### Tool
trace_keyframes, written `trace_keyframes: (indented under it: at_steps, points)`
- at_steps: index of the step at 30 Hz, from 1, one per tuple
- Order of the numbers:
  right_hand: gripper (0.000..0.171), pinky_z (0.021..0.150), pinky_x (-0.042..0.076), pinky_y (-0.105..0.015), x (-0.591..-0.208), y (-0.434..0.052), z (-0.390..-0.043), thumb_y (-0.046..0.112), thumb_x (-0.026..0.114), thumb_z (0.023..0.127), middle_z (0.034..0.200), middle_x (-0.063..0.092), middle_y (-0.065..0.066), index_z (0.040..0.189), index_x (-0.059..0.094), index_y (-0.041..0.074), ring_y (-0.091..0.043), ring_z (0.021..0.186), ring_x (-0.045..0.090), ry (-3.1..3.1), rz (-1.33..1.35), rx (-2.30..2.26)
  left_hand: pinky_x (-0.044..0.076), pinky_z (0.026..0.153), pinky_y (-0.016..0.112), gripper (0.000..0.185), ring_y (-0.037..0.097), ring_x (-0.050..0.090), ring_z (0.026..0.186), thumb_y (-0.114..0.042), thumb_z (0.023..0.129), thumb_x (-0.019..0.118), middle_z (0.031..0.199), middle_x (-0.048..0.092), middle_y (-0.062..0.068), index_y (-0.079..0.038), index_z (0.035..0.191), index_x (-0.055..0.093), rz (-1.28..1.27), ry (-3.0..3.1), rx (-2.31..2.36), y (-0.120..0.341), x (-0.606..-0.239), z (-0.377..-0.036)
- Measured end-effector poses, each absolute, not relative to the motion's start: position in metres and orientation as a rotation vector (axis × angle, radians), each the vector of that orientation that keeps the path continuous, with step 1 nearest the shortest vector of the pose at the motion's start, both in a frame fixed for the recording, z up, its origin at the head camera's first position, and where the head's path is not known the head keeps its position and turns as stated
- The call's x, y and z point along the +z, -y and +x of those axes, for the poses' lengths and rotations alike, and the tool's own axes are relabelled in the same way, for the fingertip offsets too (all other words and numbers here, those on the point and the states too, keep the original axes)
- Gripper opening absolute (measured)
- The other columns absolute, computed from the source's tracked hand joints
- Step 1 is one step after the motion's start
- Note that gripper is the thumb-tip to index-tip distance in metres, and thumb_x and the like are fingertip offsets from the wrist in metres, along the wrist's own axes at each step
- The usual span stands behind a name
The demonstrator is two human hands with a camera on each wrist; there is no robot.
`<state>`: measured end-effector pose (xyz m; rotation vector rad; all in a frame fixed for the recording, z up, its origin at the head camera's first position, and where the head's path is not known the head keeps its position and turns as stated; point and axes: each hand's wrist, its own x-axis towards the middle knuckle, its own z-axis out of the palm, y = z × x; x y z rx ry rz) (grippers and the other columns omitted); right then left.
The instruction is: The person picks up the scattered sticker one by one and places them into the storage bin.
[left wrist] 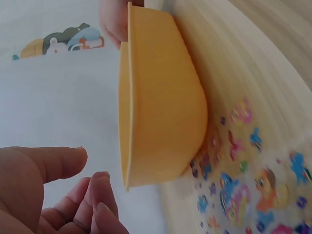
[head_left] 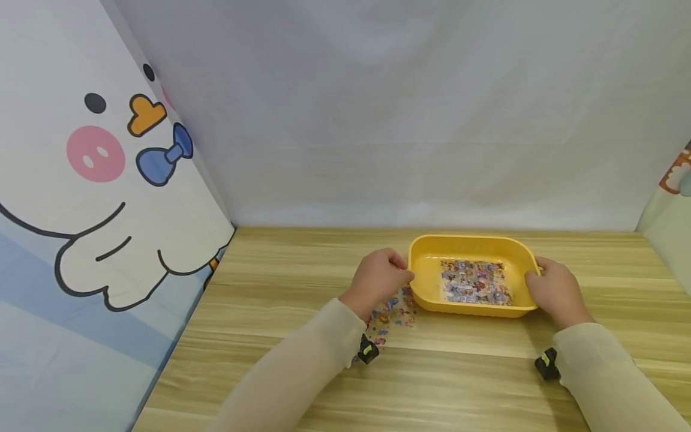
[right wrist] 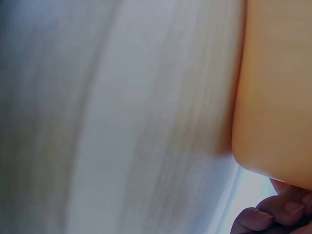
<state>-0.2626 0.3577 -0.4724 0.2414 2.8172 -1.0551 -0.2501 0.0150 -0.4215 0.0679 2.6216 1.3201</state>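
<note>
A yellow plastic basin (head_left: 464, 309) with rounded corners sits on the wooden table. Inside it lies a clear sheet of small colourful stickers (head_left: 475, 282). My right hand (head_left: 556, 291) grips the basin's right end, thumb over the rim; the right wrist view has its curled fingers (right wrist: 273, 214) at the lower edge, beside the basin wall. At the left end is my left hand (head_left: 378, 279), thumb and fingers bent towards each other with a gap between them. In the left wrist view its fingers (left wrist: 100, 195) stand just short of the rim and hold nothing.
Another clear sheet with cartoon pony stickers (left wrist: 234, 195) lies on the table (head_left: 259, 312), partly under my left forearm and beside the basin. White cloth (head_left: 410, 120) hangs behind the table. A cartoon-printed panel (head_left: 108, 210) stands at the left.
</note>
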Motion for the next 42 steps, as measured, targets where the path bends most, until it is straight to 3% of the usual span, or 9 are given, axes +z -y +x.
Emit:
trace_keyframes:
  at_steps: [8, 13, 19, 31, 38, 42]
  points:
    - [0.059, 0.067, 0.051, -0.032, -0.471, -0.357, -0.262, 0.019, 0.038, 0.105, 0.131, 0.053, -0.038, 0.150, 0.033, -0.019, -0.034, 0.090, 0.063, -2.817, 0.241, -1.052, 0.052, 0.067, 0.035, 0.022, 0.017, 0.060, 0.077, -0.027, 0.093, 0.077, 0.095, 0.063, -0.001, -0.013, 0.105, 0.066, 0.089, -2.686, 1.183, 0.016, -0.435, -0.247]
    - [0.059, 0.071, 0.052, -0.035, -0.469, -0.357, -0.261, 0.019, 0.038, 0.104, 0.132, 0.052, -0.039, 0.149, 0.033, -0.019, -0.035, 0.092, 0.063, -2.817, 0.241, -1.049, 0.055, 0.086, 0.043, 0.042, 0.022, 0.064, 0.099, -0.029, 0.095, 0.076, 0.121, 0.065, 0.007, -0.008, 0.130, 0.064, 0.140, -2.758, 1.087, 0.035, -0.444, -0.247]
    - [0.059, 0.069, 0.052, -0.033, -0.468, -0.356, -0.260, 0.019, 0.038, 0.104, 0.131, 0.053, -0.039, 0.149, 0.033, -0.019, -0.034, 0.090, 0.063, -2.819, 0.233, -1.049, 0.049, 0.103, 0.049, 0.069, 0.029, 0.057, 0.125, -0.024, 0.093, 0.076, 0.148, 0.054, 0.010, -0.012, 0.154, 0.047, 0.224, -2.813, 0.964, 0.059, -0.452, -0.244]
    - [0.058, 0.066, 0.051, -0.031, -0.470, -0.359, -0.262, 0.018, 0.039, 0.104, 0.128, 0.054, -0.038, 0.149, 0.034, -0.019, -0.033, 0.088, 0.063, -2.823, 0.243, -1.043, 0.039, 0.114, 0.048, 0.085, 0.032, 0.049, 0.136, -0.051, 0.092, 0.076, 0.150, 0.049, 0.013, -0.012, 0.158, 0.040, 0.581, -2.914, 0.355, 0.089, -0.471, -0.228]
    - [0.059, 0.067, 0.051, -0.031, -0.469, -0.358, -0.261, 0.018, 0.039, 0.104, 0.131, 0.052, -0.039, 0.150, 0.032, -0.018, -0.033, 0.089, 0.063, -2.813, 0.248, -1.052, 0.035, 0.116, 0.049, 0.075, 0.034, 0.046, 0.139, -0.047, 0.098, 0.069, 0.152, 0.049, 0.014, -0.010, 0.157, 0.043, 0.636, -2.916, 0.280, 0.098, -0.478, -0.220]
    - [0.059, 0.071, 0.053, -0.035, -0.468, -0.357, -0.261, 0.018, 0.038, 0.105, 0.135, 0.050, -0.040, 0.150, 0.031, -0.018, -0.034, 0.093, 0.062, -2.802, 0.248, -1.055, 0.039, 0.113, 0.048, 0.070, 0.032, 0.052, 0.133, -0.043, 0.098, 0.068, 0.145, 0.054, 0.013, -0.008, 0.155, 0.046, 0.670, -2.927, 0.225, 0.100, -0.480, -0.214]
